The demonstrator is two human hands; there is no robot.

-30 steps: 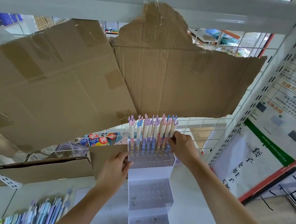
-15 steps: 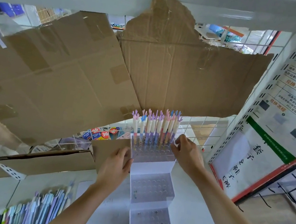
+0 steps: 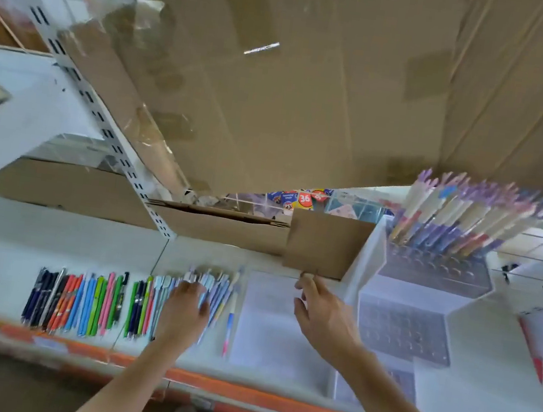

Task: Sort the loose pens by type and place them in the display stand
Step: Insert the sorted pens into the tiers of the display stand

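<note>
while the left hand (image 3: 184, 308) lies flat on the pastel pens (image 3: 213, 296) at the right end of the loose row on the shelf (image 3: 17, 241), fingers spread and curled round nothing i can make out, the right hand (image 3: 321, 316) hovers open and empty between that row and the display stand (image 3: 420, 294). the pens lie side by side, long axes running front to back, so the left hand is plainly nearer. slim barrels, pale blue and lilac; darker and brighter pens lie further left. the stand's top tier already holds pens upright.
</note>
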